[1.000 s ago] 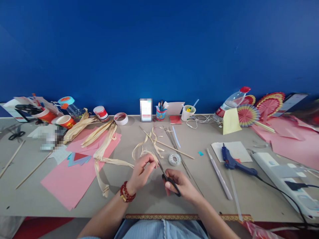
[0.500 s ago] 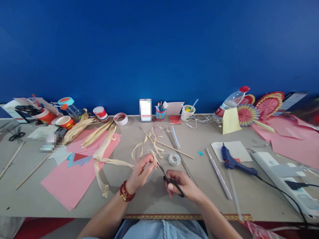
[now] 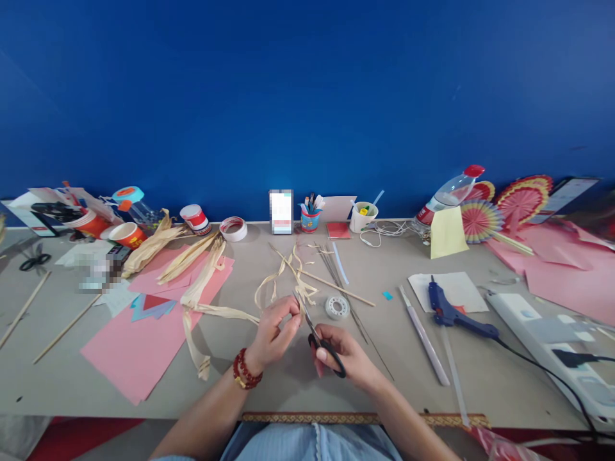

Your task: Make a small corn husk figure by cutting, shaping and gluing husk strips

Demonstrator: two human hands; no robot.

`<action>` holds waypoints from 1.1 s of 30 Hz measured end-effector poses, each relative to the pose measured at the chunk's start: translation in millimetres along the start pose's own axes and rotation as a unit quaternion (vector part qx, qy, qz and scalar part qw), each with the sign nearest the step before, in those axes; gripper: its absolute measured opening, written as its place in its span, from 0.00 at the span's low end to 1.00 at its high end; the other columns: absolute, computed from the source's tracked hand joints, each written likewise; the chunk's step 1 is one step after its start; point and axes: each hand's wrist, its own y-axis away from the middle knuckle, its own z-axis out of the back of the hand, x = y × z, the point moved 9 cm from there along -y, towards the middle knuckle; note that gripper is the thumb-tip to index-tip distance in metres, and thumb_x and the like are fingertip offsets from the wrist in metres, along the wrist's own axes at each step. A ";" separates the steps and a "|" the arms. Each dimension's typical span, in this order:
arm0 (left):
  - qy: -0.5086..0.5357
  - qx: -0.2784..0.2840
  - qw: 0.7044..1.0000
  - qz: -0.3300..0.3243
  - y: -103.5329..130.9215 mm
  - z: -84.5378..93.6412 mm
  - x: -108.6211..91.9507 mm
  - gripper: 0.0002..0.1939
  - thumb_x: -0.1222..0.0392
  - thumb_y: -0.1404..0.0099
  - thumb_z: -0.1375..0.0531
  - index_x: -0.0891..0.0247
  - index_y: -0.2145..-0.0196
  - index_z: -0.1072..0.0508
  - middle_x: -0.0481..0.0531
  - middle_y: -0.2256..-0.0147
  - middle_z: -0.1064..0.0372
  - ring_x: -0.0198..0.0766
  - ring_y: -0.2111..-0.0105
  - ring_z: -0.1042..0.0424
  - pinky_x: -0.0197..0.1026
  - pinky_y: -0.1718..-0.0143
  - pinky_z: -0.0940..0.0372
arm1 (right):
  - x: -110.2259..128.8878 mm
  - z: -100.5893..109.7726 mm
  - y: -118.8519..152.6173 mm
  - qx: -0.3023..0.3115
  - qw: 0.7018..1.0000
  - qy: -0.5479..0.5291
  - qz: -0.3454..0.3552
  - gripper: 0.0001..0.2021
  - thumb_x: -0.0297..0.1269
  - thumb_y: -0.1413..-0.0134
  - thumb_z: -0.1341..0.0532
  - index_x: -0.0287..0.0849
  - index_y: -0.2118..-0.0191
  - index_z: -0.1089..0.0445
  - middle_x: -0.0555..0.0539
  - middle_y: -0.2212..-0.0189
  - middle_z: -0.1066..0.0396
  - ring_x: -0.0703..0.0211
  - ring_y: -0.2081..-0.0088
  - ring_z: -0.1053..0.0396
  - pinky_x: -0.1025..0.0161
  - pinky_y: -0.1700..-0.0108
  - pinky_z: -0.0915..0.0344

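My right hand grips a pair of scissors by the black handles. The blades point up and to the left, right beside the fingertips of my left hand. That hand is closed in a pinch on a pale dried husk strip, mostly hidden by the fingers. Just beyond lie loose curled husk strips and a thin wooden stick. A small roll of clear tape rests on the table near the scissors, with thin wires beside it.
Pink paper sheets and dried husks lie to the left. On the right are a craft knife, a blue glue gun with its cord, and a power strip. Cups, a phone and a bottle line the wall.
The scissors have turned more upright and moved slightly left, their tips now further up past my left fingertips. The strip that hung from my left hand shows less.
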 end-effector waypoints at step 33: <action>0.002 -0.021 0.999 -0.039 -0.2 3.5 -6.1 0.11 0.62 0.32 0.47 0.60 0.73 0.34 0.51 0.73 0.33 0.40 0.70 0.35 0.42 0.66 0.41 | -1.8 -6.7 -1.2 0.008 1.000 -0.014 0.001 0.27 0.65 0.51 0.37 0.42 0.71 0.39 0.52 0.82 0.33 0.67 0.82 0.41 0.68 0.76 0.48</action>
